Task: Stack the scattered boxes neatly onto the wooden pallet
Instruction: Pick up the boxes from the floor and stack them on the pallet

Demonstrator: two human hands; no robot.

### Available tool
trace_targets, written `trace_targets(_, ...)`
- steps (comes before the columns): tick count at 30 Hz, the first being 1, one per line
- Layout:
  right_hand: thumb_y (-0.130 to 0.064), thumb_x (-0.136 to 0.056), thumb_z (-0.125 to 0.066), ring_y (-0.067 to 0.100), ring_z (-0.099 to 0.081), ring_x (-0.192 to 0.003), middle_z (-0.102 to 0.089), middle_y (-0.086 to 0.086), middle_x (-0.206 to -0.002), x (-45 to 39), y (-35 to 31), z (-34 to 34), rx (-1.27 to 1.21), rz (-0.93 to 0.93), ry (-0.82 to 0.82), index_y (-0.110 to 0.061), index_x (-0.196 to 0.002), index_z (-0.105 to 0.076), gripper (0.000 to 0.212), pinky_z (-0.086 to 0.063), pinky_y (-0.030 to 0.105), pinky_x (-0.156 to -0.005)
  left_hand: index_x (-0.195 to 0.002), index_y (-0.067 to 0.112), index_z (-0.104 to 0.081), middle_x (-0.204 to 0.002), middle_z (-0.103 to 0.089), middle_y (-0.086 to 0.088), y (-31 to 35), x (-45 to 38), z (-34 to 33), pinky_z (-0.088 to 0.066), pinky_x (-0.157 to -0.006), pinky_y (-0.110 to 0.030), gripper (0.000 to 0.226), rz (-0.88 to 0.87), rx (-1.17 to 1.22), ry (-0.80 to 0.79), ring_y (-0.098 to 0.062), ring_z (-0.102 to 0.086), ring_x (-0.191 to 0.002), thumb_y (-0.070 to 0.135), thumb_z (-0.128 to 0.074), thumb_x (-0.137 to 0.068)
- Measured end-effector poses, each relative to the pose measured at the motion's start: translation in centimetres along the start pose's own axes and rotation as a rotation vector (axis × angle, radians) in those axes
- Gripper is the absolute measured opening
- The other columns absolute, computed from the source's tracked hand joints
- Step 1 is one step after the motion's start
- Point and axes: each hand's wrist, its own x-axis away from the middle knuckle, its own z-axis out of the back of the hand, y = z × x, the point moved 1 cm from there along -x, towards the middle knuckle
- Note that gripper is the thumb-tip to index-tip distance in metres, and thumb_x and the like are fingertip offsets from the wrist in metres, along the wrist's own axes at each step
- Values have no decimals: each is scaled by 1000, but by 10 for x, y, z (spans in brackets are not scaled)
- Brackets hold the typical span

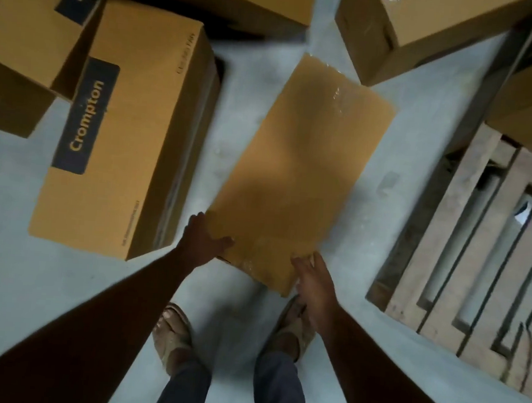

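Head view, looking straight down: a person bends over a plain taped carton lying on the grey concrete floor, just in front of their sandalled feet. The left hand takes the near left corner — thumb on the top face, fingers down the side. The right hand reaches the near right corner with fingers spread, touching but not yet closed. The wooden pallet sits just to the right (one box already at its far end). A Crompton box waits on the left. This looks like the pick-up step; next, the right hand needs a firm hold before lifting.
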Motion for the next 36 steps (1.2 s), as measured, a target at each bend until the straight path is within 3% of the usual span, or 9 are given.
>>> trace_targets(3, -28, -85, -83, 27, -65, -113, -63, 6, -133, -18, 23, 12, 106, -46, 295, -22, -139, -47, 66, -55, 46, -100, -134, 13, -51, -138, -57, -11, -11, -22, -6, -58, -93, -42, 85, -7, 56, 10, -35, -58, -129, 34, -97, -67)
trace_targets(5, -34, -74, -88, 29, -63, -119, -59, 6, -139, -24, 35, 9, -1, -102, 68, -23, -150, -37, 92, -54, 47, -103, -142, 15, -46, -140, -56, -7, -19, -27, -7, -59, -86, -36, 88, 2, 68, 36, -34, -58, -128, 25, -96, -70)
trace_targets(7, -47, -63, -88, 21, -60, -124, -57, -4, -144, -17, 40, 1, 16, -83, -169, -34, -154, -30, 109, -53, 45, -105, -158, 14, -34, -152, -48, -9, -21, -24, -5, -56, -98, -45, 107, 40, 65, 54, -35, -54, -133, 28, -95, -71)
trace_targets(12, -45, -73, -88, 24, -53, -136, -55, -14, -148, 27, 51, 20, -216, 81, -66, -59, -149, -34, 95, -48, 62, -109, -138, 18, -62, -119, -71, 2, -5, 12, 9, -63, -69, -30, 69, -82, 259, -26, -29, -71, -108, 27, -91, -76)
trace_targets(15, -27, -93, -79, 29, -50, -138, -50, -8, -153, 70, 37, 34, -380, 92, -80, -57, -154, -30, 83, -46, 69, -106, -147, 29, -51, -128, -69, 3, 12, 55, 5, -60, -78, -31, 69, -133, 352, -131, -21, -68, -111, 24, -82, -86)
trace_targets(19, -4, -102, -60, 28, -61, -131, -63, -1, -143, 155, 30, 67, -463, 239, 16, -34, -156, -42, 64, -50, 58, -110, -145, 36, -53, -123, -72, 8, 26, 126, 1, -59, -69, -22, 64, -196, 367, -221, -9, -72, -104, 28, -80, -88)
trace_targets(26, -25, -95, -73, 18, -67, -125, -68, -16, -135, 284, 54, 161, -420, 294, 240, -63, -133, -57, 57, -59, 45, -100, -146, 33, -54, -128, -72, 5, 76, 252, -49, -57, -100, -44, 66, -272, 282, -288, -19, -70, -116, 28, -84, -87)
trace_targets(31, -13, -99, -70, 24, -65, -126, -70, -13, -133, 283, 82, 256, -381, 287, 326, -64, -135, -55, 64, -51, 60, -108, -137, 30, -58, -119, -76, 9, 132, 279, -134, -61, -83, -28, 56, -353, 249, -317, -18, -74, -109, 12, -79, -89)
trace_targets(36, -15, -99, -69, 27, -65, -125, -70, -14, -132, 225, 104, 352, -449, 264, 322, -54, -139, -53, 59, -56, 55, -102, -147, 29, -53, -129, -72, 2, 167, 255, -241, -61, -94, -43, 65, -360, 213, -312, -22, -71, -115, 23, -81, -89)
